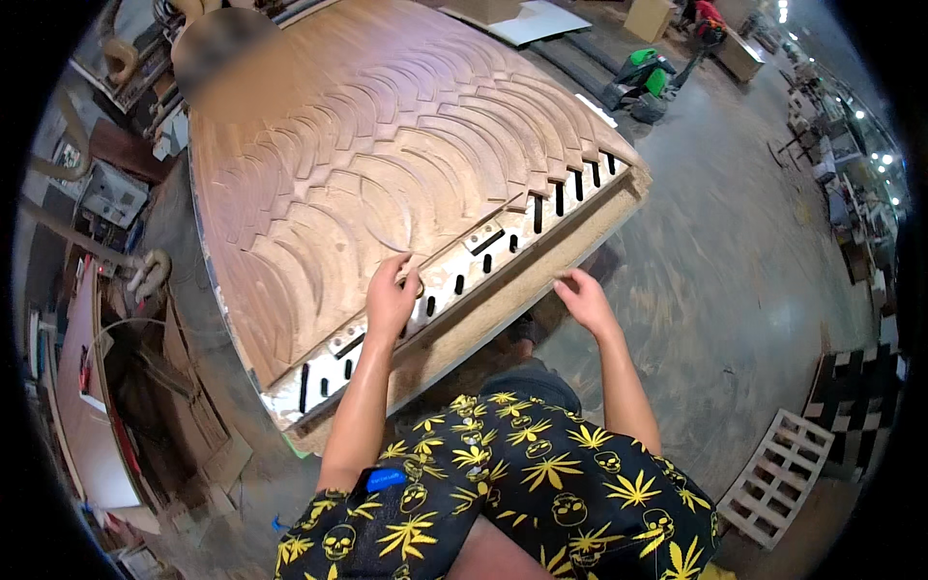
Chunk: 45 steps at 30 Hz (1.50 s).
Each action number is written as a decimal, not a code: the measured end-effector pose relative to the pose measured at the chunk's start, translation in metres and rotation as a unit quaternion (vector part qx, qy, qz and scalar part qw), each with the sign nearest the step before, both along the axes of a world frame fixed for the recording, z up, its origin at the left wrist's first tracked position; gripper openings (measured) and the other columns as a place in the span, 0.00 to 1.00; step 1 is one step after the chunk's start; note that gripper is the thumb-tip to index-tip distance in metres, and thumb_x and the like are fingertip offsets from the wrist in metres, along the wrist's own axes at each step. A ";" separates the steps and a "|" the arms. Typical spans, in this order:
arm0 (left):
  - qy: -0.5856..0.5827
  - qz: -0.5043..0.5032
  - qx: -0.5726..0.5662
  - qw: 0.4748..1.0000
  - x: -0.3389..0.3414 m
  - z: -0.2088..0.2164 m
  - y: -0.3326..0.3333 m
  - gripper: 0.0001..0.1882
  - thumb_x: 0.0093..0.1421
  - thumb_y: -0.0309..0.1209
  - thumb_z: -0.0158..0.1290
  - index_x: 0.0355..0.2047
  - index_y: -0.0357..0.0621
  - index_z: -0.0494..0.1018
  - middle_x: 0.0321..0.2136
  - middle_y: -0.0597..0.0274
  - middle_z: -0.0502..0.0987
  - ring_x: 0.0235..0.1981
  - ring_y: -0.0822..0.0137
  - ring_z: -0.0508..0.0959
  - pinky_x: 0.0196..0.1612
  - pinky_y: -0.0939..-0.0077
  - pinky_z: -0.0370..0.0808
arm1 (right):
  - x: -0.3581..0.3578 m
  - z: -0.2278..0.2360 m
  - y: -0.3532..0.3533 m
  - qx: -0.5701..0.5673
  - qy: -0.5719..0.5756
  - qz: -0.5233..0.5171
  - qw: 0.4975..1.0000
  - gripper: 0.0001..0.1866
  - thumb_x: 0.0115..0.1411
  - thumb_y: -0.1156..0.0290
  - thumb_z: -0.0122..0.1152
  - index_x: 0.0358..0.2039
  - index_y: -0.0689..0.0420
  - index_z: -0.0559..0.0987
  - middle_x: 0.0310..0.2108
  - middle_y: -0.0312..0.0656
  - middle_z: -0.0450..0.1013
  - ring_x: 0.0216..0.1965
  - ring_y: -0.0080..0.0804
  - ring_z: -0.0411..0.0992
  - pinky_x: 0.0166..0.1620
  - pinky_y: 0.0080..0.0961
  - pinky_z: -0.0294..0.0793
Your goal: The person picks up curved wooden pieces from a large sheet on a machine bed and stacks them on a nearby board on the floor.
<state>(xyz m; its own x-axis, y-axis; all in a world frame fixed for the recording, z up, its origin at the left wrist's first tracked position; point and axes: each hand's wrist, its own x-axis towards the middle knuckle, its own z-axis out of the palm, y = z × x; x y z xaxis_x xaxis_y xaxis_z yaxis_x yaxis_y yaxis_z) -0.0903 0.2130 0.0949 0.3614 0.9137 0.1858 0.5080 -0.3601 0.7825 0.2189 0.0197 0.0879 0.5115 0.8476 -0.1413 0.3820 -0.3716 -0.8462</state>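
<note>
A large brown wood sheet, cut through with rows of curved crescent pieces, lies on a machine bed with a white slotted front strip. My left hand is at the sheet's front edge, above the strip, its fingers bent and drawn together. What its fingertips grip, if anything, is hidden. Farther right, my right hand is beside the sawdust-covered front ledge. Its fingers are curled together, and I cannot make out anything between them. Sawdust covers the grooves and many of the curved pieces.
A person with a blurred head is at the far left of the bed. A green and black pallet truck stands beyond its right corner. At lower right lies a pale slotted panel; boards lean at left.
</note>
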 end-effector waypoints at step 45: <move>0.388 0.278 -0.034 0.878 0.199 -0.017 -0.085 0.16 0.54 0.24 0.56 0.43 0.54 0.79 0.44 0.59 0.74 0.45 0.52 0.75 0.45 0.57 0.74 | 0.196 -0.024 0.205 0.191 -0.221 0.423 0.858 0.24 0.51 0.76 0.62 0.51 0.55 0.76 0.53 0.49 0.69 0.53 0.52 0.67 0.56 0.41 0.71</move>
<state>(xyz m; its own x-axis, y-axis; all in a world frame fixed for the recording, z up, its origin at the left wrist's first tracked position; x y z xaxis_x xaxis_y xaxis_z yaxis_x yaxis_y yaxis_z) 0.1087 0.1280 0.0774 -0.1503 0.9885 0.0178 0.9803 0.1467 0.1323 0.4147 0.2243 0.0640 -0.3773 0.8833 0.2781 0.6932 0.4685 -0.5476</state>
